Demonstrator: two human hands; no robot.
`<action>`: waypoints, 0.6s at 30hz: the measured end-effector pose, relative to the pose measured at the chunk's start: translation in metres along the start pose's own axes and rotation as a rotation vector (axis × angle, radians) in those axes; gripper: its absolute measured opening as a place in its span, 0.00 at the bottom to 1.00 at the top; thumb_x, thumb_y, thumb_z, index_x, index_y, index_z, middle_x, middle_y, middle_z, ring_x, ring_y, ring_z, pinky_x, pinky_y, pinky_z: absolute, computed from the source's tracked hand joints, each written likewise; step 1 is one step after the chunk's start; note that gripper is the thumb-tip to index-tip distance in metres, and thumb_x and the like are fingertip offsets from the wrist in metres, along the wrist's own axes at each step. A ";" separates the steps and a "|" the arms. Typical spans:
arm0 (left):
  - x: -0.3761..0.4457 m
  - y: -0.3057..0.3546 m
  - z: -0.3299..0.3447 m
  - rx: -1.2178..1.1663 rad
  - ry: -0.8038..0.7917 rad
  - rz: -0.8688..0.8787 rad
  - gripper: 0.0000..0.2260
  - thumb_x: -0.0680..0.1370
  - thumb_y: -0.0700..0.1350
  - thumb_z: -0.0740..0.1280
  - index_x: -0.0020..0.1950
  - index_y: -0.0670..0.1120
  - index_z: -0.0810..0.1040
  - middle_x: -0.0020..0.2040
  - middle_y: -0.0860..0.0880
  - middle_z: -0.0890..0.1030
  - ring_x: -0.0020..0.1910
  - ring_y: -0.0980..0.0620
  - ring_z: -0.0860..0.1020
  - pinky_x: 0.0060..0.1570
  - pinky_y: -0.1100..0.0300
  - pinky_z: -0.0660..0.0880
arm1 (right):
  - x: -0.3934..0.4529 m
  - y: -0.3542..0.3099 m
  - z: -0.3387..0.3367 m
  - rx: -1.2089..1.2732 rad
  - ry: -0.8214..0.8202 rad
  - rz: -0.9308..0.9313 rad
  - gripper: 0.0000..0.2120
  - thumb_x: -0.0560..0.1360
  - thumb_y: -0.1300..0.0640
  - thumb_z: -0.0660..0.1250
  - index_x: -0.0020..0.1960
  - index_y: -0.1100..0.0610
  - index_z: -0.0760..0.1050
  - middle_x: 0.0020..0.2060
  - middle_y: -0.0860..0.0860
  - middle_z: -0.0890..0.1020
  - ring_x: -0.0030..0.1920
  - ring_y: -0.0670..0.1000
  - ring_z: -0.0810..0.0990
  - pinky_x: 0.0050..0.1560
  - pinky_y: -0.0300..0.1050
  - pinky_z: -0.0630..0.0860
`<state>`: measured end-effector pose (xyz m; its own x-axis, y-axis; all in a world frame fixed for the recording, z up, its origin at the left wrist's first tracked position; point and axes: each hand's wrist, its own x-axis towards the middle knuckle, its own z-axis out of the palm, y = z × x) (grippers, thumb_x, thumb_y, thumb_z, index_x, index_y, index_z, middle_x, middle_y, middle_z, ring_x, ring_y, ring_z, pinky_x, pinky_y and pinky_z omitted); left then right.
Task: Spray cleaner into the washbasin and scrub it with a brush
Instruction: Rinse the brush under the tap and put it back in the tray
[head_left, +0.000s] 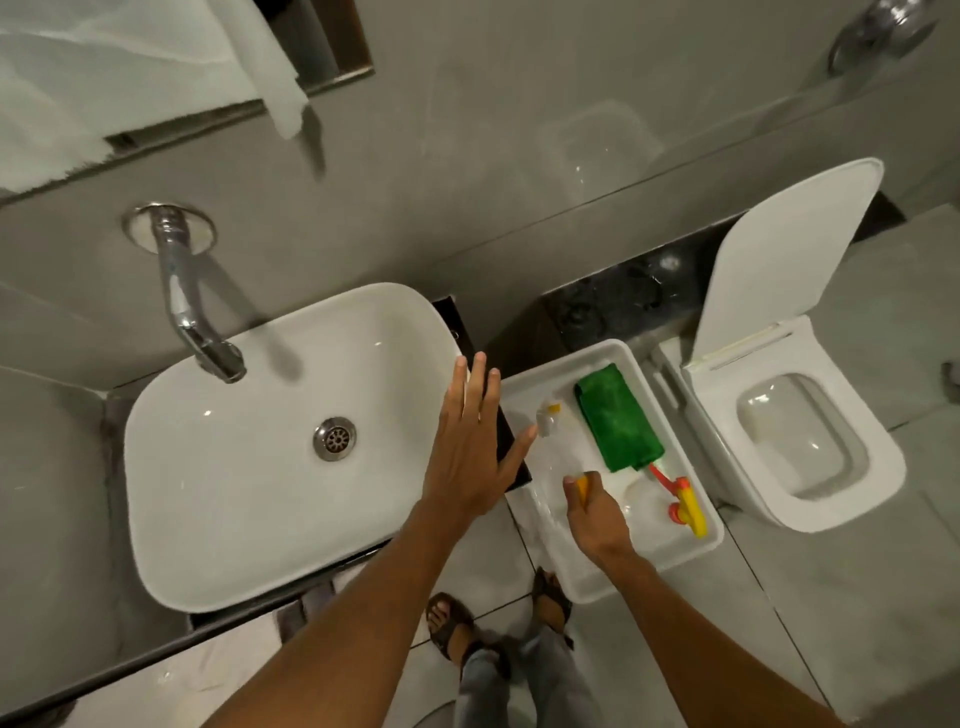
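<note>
Beside the dry washbasin (249, 467), I've got my left hand (470, 452) spread flat and empty for balance, while my right hand (595, 512) closes on an orange-tipped item, probably the brush, in the white tray (696, 540).

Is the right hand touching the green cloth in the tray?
Apart. The head view shows the right hand at an orange-tipped item, with bare white tray between it and the green cloth.

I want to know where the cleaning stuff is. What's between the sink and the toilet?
In the head view, a white tub sits between washbasin and toilet, holding a green cloth, bottles and a brush.
</note>
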<state>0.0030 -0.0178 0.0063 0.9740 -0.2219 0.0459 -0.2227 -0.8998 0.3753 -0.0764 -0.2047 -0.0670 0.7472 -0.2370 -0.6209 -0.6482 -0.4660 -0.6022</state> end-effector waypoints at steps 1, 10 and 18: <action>0.001 0.000 0.001 0.003 -0.008 -0.005 0.38 0.86 0.69 0.56 0.87 0.44 0.60 0.90 0.45 0.53 0.90 0.44 0.47 0.87 0.44 0.56 | 0.009 0.000 0.003 -0.009 -0.021 0.011 0.19 0.88 0.47 0.56 0.67 0.61 0.72 0.58 0.64 0.85 0.60 0.65 0.84 0.63 0.58 0.79; 0.002 0.004 -0.001 0.084 -0.075 -0.027 0.37 0.86 0.69 0.53 0.88 0.46 0.58 0.91 0.46 0.49 0.90 0.45 0.42 0.87 0.42 0.56 | 0.055 0.014 0.041 -0.112 -0.047 0.101 0.25 0.87 0.48 0.58 0.78 0.64 0.68 0.70 0.64 0.77 0.70 0.64 0.77 0.72 0.60 0.73; 0.003 0.008 -0.007 0.101 -0.129 -0.053 0.37 0.86 0.70 0.51 0.86 0.46 0.64 0.91 0.46 0.49 0.90 0.45 0.40 0.86 0.41 0.58 | 0.060 0.025 0.040 -0.224 -0.033 0.095 0.22 0.86 0.56 0.62 0.76 0.65 0.70 0.72 0.64 0.74 0.70 0.63 0.76 0.72 0.52 0.71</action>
<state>0.0046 -0.0228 0.0158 0.9724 -0.2140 -0.0926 -0.1810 -0.9432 0.2786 -0.0537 -0.1965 -0.1394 0.6768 -0.2628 -0.6877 -0.6641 -0.6210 -0.4163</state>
